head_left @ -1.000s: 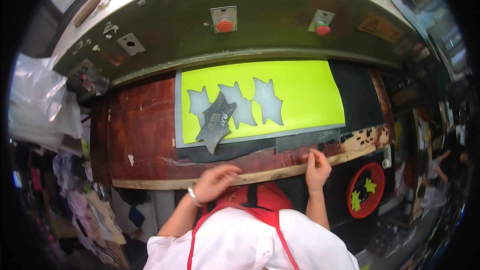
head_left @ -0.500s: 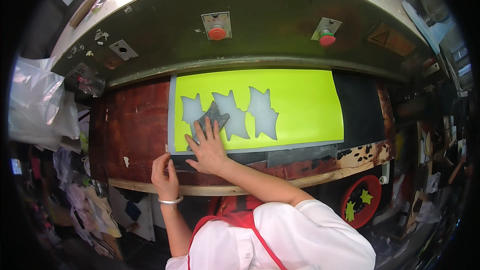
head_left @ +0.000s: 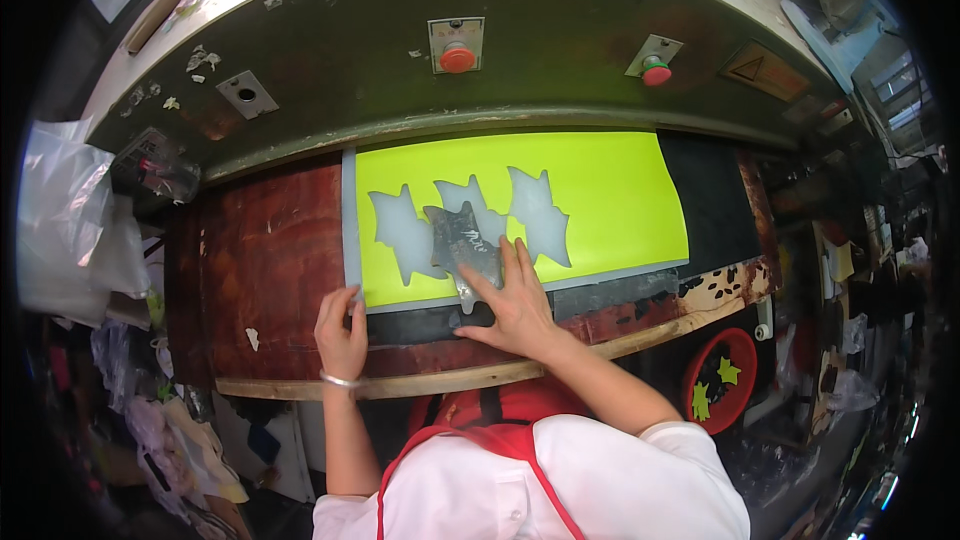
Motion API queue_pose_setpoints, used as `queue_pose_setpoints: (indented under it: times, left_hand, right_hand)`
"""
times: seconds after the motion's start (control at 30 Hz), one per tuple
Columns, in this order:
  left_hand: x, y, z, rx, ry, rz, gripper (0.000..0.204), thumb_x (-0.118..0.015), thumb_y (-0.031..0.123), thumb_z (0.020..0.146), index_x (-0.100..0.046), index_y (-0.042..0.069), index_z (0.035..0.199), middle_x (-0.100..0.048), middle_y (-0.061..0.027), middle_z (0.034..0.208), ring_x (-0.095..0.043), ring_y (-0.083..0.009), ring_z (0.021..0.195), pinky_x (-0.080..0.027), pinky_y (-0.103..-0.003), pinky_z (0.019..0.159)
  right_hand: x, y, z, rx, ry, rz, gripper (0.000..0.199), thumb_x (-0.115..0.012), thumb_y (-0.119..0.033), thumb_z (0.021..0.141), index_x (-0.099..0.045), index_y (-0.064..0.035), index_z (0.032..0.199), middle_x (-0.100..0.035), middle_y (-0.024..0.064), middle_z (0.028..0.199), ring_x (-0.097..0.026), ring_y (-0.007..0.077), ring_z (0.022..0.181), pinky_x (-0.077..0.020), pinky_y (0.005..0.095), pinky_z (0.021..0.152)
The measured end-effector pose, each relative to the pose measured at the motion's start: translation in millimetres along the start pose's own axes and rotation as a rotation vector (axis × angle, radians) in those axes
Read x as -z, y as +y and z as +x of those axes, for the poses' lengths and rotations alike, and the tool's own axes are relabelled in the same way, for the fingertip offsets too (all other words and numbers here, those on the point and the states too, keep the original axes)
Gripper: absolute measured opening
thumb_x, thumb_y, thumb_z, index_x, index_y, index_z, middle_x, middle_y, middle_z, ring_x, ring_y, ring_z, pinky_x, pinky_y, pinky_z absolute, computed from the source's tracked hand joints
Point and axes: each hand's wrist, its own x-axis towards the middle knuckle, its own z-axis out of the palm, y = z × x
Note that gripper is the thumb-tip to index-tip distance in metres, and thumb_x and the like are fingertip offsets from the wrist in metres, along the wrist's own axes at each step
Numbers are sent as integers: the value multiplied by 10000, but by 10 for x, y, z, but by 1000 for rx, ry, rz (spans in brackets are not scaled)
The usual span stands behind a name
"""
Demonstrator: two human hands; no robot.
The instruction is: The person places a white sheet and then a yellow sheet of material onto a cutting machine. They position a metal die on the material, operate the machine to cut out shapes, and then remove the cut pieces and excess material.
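A bright yellow-green sheet [head_left: 620, 200] lies on a grey board, with several star-like holes showing pale grey beneath. On it sits a dark grey, pointed cutting die [head_left: 455, 240], partly covering the middle hole and reaching past the sheet's near edge. My right hand [head_left: 520, 310] rests at the die's right side, fingers spread and the index fingertip touching it. My left hand [head_left: 342, 335] is at the board's near left corner, fingers curled toward the thumb; anything between them is hidden.
A green machine beam [head_left: 350, 70] spans the far side, bearing a red push button [head_left: 457, 58] and a second button [head_left: 655, 72]. A red basin [head_left: 722, 405] with yellow-green star pieces stands below right. Clear plastic bags [head_left: 65, 210] hang at left.
My right hand and the die have moved right, and the die has turned, uncovering the left hole. My left hand stays near the corner, its fingers curled. The view has shifted slightly.
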Motion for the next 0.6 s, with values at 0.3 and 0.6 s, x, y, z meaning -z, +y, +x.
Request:
queue_pose_setpoints:
  times: [0.3, 0.6]
  left_hand:
    - [-560, -30, 366, -74, 47, 434, 295, -585, 79, 877, -612, 15, 1164, -558, -155, 1011, -513, -337, 964, -428, -421, 869]
    - [-468, -64, 314, 130, 46, -226, 115, -521, 82, 961, -605, 6, 981, -585, -40, 884, -557, -105, 741, -442, -236, 661]
  right_hand:
    - [-438, -2, 22, -223, 369, 140, 828, -851, -229, 582, -500, -92, 1320, -398, 339, 1308, -395, 500, 1233, -411, 514, 992]
    - [404, 578, -47, -666, 291, 1563, 603, -710, -20, 795, -481, -3, 1352, -616, 148, 1158, -587, 165, 1028, -452, 293, 917]
